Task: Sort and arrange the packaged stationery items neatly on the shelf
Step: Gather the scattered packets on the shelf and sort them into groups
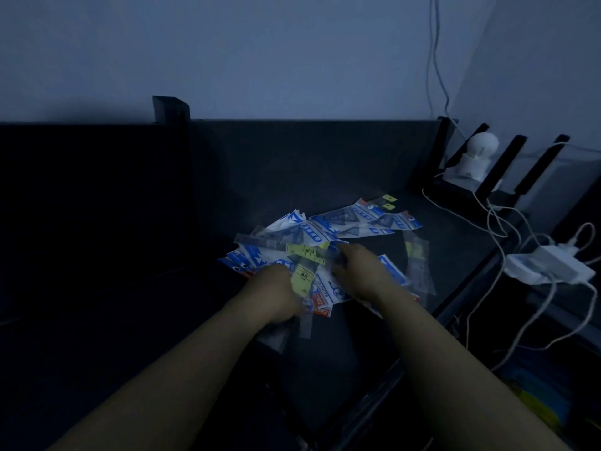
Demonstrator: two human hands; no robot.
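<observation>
A loose pile of packaged stationery lies on the dark shelf top (325, 164): blue-and-white ruler packs (351, 219), clear sleeves with yellow labels (305, 250) and a red-cornered pack (322, 307). My left hand (276, 294) reaches into the near left part of the pile, its fingers curled among clear sleeves beside a yellow-labelled pack (302, 279). My right hand (354, 271) is over the pile's middle, fingers bent down onto a blue-and-white pack; the grip itself is hidden under the hand. One clear sleeve with a yellow label (414, 252) lies apart at the right.
The light is dim. A raised black edge (170, 109) stands at the shelf's back left. To the right are a white round camera (478, 154), black router antennas (517, 164), a white power adapter (553, 265) and tangled white cables (497, 222). The wall rises behind.
</observation>
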